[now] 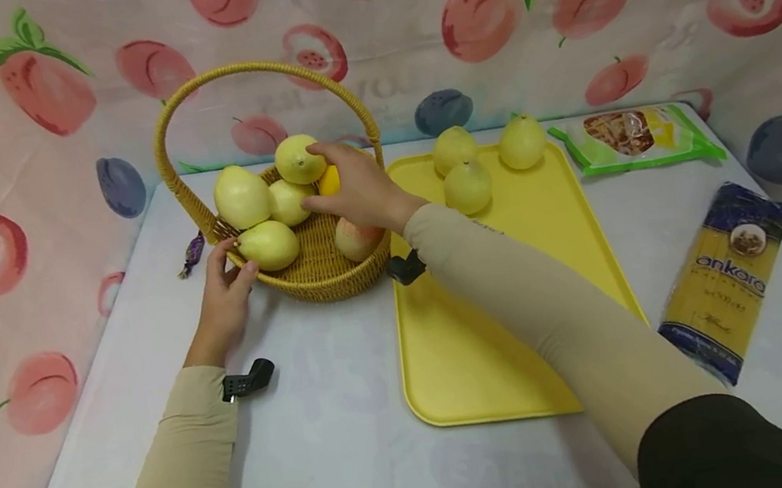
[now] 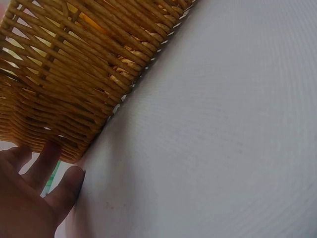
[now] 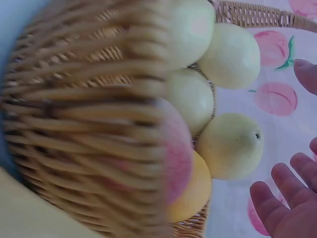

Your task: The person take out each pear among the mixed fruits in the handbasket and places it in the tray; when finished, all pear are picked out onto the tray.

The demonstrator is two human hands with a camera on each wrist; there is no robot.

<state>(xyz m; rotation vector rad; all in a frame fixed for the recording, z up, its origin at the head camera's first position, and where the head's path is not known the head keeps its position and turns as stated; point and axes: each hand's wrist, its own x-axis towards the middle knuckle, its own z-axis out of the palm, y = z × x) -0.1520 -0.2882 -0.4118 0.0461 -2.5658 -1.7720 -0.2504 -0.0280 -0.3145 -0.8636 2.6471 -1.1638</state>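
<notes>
My left hand (image 1: 220, 299) grips the near left rim of a woven basket (image 1: 332, 286) with a tall hoop handle; in the left wrist view its fingers (image 2: 63, 193) lie along the outside. My right hand (image 1: 363, 189) reaches over the basket with thumb and fingers spread. It is nearest a round pale yellow-green fruit (image 1: 298, 159) at the back; in the right wrist view the fingers stand apart from that fruit (image 3: 230, 146). Several similar fruits fill the left side, one of them pear-shaped (image 1: 270, 245). An orange fruit (image 1: 328, 181) is partly hidden by the right hand, above a peach (image 1: 356, 241).
A yellow tray (image 1: 470, 367) beside the basket bears three pale yellow-green fruits (image 1: 468, 187) at its far end. Right of it lie a green-edged packet (image 1: 637, 140) and a pasta packet (image 1: 730, 278). A small purple wrapped sweet (image 1: 192, 254) sits left of the basket.
</notes>
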